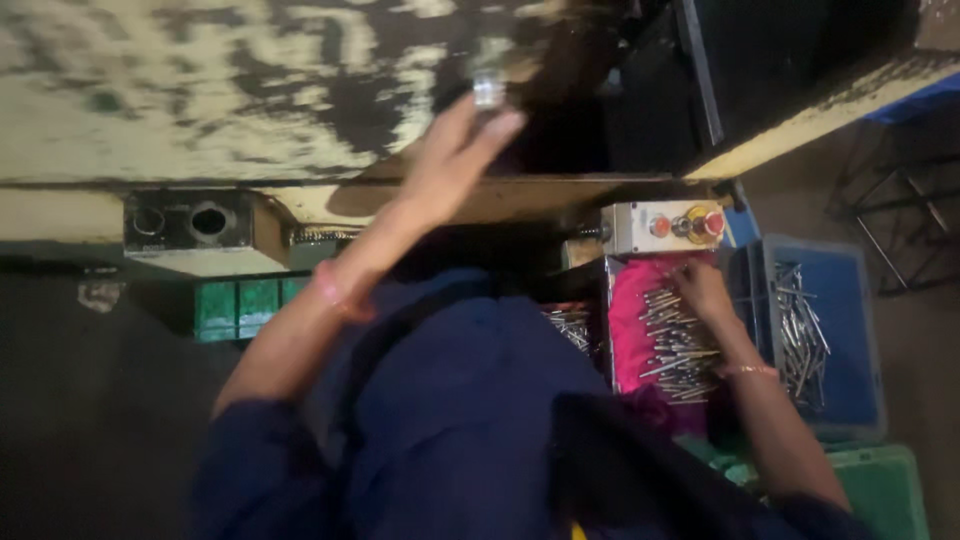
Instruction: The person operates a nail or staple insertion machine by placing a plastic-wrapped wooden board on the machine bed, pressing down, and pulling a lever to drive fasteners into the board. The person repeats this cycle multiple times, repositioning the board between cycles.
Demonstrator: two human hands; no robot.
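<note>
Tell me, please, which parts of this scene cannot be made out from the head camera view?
- Small metal piece at the left hand fingertips: motion-blurred, so its shape and the grip are unclear.
- Right hand fingertips: buried among the metal pins on the pink cloth; whether they hold one cannot be told.
- Dark machine opening behind the left hand: too dark to see inside.
- Green crate: cut off by the bottom edge.

A single view is given, taken from a camera worn on the head and aimed steeply downward. The blue-clad lap (450, 400) is seen close below, the worn machine bed (200, 90) farther ahead; no second view is provided.
</note>
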